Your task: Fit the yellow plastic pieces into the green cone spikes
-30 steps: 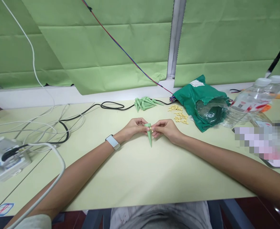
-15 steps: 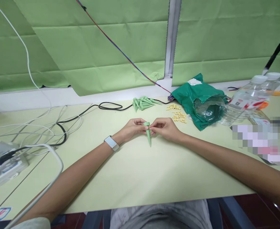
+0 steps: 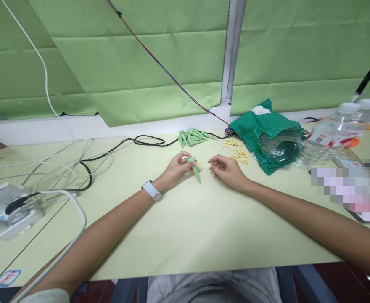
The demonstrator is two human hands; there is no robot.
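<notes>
One spike (image 3: 196,174) sits pinched between the thumb and fingers of our left hand (image 3: 175,170), above the middle of the table (image 3: 188,235), point slanting down toward the near edge. A yellow peg (image 3: 199,162) juts from its side, just below the wide end. Our right hand (image 3: 231,172) is apart from it, fingers loosely curled, with nothing visible between them. We think the peg could work loose and drop if it is poorly seated; we cannot tell how deep it goes. Pressed sideways, something so thin might snap. The spike, tapered and held near its top, could swivel if our grip slackens. Toward the far edge, spare pegs (image 3: 240,156) lie beside the bag (image 3: 251,126), where a nudge could scatter them.
</notes>
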